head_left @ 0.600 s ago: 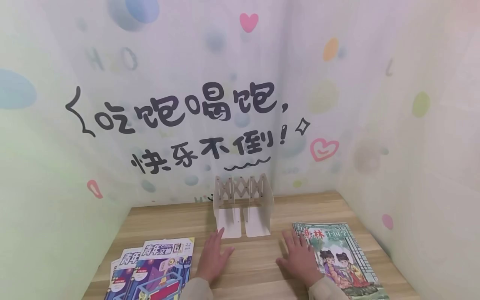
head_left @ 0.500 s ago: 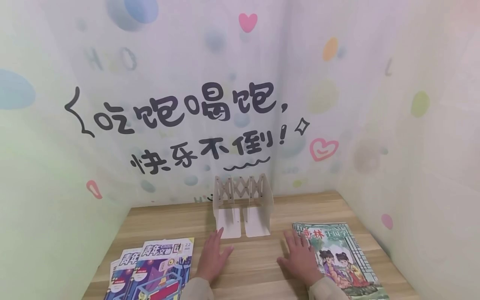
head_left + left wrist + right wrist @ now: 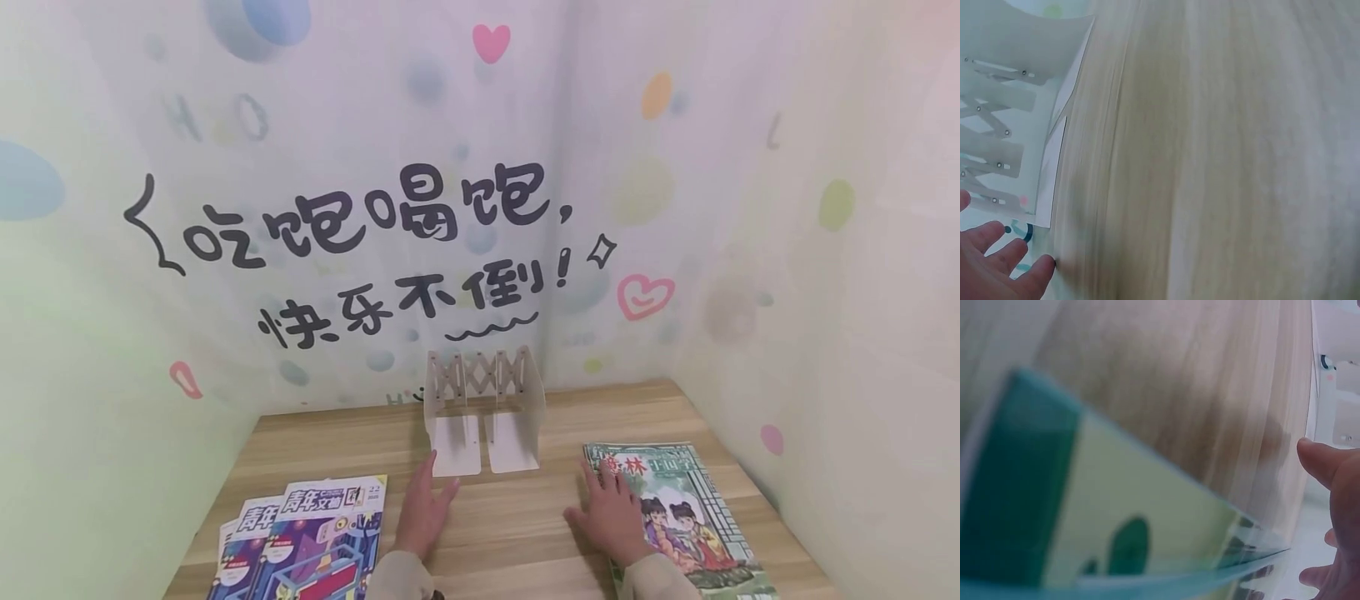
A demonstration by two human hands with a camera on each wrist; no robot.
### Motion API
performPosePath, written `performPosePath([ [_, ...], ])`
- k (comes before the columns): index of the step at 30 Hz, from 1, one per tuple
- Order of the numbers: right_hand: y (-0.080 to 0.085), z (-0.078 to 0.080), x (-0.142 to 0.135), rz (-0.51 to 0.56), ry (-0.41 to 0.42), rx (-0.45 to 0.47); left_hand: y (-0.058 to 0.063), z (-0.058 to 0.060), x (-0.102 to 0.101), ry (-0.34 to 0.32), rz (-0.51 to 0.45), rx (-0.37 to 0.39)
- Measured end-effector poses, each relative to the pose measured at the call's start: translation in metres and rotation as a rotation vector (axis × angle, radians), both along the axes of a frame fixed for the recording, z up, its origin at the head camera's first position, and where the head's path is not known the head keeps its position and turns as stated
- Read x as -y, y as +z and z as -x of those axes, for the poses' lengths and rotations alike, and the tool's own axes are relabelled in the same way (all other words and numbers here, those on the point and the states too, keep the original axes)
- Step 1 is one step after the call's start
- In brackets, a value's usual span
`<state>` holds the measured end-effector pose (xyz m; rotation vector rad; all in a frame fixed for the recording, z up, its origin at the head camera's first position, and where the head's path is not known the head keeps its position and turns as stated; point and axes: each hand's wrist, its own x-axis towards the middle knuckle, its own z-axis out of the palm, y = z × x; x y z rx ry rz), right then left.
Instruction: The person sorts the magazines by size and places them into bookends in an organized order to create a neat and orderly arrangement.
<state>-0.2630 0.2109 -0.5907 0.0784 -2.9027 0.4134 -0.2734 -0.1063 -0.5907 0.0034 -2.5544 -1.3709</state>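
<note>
Walls (image 3: pixel 360 83) dotted with coloured balls and hearts are rising behind a wood-grain table (image 3: pixel 510 542), where a white folding rack (image 3: pixel 512 443) is standing upright toward the back. From where I'm watching, fanned purple magazines (image 3: pixel 322 533) are lying flat on the person's left, a green stack (image 3: pixel 697 521) on the right. The left hand (image 3: pixel 423 515) is poised between magazines and rack, fingers extended, gripping nothing. The right hand (image 3: pixel 611 512) is spreading its fingers over the green stack's left edge, also holding nothing; whether it's touching, I can't tell. To me they're seemingly only getting placed; grasping would be requiring the thumb beneath that edge, fingers pressing above.
</note>
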Motion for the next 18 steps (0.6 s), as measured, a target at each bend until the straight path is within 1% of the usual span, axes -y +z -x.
performPosePath([
  [5,0.000,0.000,-0.006,0.027,-0.030,0.036,0.000,0.003,0.000,0.004,-0.035,0.003],
  [10,-0.001,0.000,-0.012,0.050,-0.051,0.051,0.002,0.006,0.004,0.000,-0.075,0.030],
  [12,-0.003,0.001,-0.015,0.062,-0.059,0.055,0.006,0.007,0.006,0.004,-0.095,0.043],
  [16,-0.005,0.003,-0.019,0.073,-0.076,0.066,0.016,0.012,0.010,0.003,-0.127,0.027],
  [18,-0.006,0.003,-0.020,0.069,-0.083,0.069,0.022,0.013,0.011,-0.001,-0.127,0.015],
])
